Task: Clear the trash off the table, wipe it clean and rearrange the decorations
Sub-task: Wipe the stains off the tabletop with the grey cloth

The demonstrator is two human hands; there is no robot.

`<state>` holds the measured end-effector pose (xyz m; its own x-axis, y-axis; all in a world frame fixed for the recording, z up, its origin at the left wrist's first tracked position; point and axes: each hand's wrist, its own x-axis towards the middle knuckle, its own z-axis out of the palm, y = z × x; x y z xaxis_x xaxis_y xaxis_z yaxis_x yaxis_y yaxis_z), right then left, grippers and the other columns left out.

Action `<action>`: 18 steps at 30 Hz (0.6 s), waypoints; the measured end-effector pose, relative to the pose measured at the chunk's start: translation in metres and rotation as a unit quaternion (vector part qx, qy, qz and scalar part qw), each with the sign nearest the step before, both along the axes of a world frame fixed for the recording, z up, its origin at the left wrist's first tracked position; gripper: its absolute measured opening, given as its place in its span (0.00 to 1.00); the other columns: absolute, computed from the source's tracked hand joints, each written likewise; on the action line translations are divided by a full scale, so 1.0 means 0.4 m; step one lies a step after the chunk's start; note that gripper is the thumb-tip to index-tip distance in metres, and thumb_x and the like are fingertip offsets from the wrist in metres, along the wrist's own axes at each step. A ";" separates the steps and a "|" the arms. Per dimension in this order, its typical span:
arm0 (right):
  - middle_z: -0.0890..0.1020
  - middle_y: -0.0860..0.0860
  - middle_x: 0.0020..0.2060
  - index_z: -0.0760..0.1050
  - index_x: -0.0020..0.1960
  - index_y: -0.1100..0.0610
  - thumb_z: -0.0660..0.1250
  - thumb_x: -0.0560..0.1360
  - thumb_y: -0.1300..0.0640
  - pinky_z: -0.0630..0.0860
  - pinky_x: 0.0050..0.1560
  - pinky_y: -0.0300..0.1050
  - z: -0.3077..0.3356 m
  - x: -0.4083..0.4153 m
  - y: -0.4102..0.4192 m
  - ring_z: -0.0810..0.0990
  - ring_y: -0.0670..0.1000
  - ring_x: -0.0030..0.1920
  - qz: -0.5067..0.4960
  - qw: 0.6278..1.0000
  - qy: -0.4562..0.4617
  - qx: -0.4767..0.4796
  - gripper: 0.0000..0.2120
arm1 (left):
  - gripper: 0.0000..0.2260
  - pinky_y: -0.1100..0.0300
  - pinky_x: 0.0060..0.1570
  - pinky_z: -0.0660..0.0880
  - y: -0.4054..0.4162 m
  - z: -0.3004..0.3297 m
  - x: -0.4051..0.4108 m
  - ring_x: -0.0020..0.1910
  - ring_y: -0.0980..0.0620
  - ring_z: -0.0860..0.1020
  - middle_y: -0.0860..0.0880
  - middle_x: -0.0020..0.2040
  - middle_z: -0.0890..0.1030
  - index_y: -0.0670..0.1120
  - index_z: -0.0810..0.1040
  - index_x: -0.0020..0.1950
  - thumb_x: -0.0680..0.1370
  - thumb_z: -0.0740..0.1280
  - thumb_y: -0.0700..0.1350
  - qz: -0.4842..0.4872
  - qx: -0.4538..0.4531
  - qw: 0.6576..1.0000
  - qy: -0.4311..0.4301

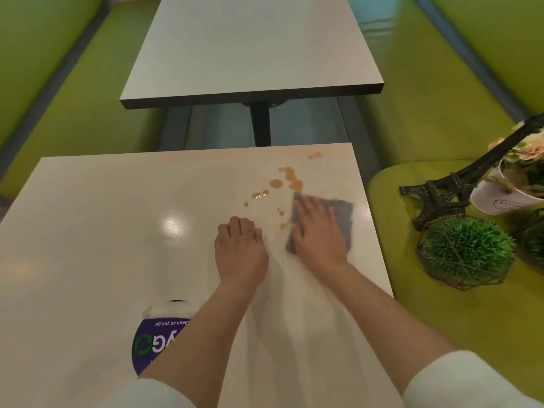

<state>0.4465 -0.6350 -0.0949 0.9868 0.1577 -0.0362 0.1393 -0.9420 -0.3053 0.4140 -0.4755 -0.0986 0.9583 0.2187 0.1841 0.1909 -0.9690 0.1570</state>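
Grey cloth (pixel 338 219) under right hand (pixel 318 231)

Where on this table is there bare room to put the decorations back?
Bare: the table's left half, between the far edge and the purple sticker. Crowded: the far right, with orange spills, the gray cloth under the right hand, and the left hand.

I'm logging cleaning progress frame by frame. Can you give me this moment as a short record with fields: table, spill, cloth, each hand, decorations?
table: near table, white top, purple sticker at the near edge
spill: orange-brown drops, not yet wiped
cloth: grey cloth, flat, just below the spill
right hand: fingers straight, pressing the cloth
left hand: fingers curled, resting on the table, holding nothing
decorations: tower model, flower pot, green ball plant, all on the green seat
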 end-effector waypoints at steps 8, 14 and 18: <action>0.54 0.45 0.79 0.53 0.80 0.51 0.41 0.80 0.48 0.38 0.77 0.47 -0.013 0.011 0.018 0.47 0.44 0.78 0.069 0.998 0.001 -0.006 0.28 | 0.13 0.52 0.46 0.72 0.026 0.001 0.001 0.47 0.44 0.72 0.48 0.48 0.76 0.46 0.76 0.51 0.80 0.53 0.48 -0.017 -0.034 0.999 -0.018; 0.58 0.43 0.78 0.57 0.79 0.50 0.39 0.79 0.46 0.41 0.78 0.49 0.010 -0.072 0.047 0.49 0.43 0.78 0.175 0.985 0.009 0.010 0.30 | 0.17 0.53 0.47 0.72 0.045 0.013 -0.003 0.50 0.45 0.74 0.50 0.51 0.78 0.49 0.78 0.54 0.80 0.50 0.50 -0.025 -0.078 0.996 -0.021; 0.58 0.44 0.78 0.54 0.79 0.50 0.39 0.78 0.46 0.41 0.78 0.50 -0.006 0.012 -0.020 0.49 0.44 0.78 0.078 0.997 -0.003 -0.024 0.30 | 0.17 0.54 0.52 0.70 0.054 0.027 -0.006 0.53 0.46 0.74 0.52 0.54 0.78 0.50 0.78 0.56 0.81 0.51 0.49 -0.038 -0.114 0.993 -0.004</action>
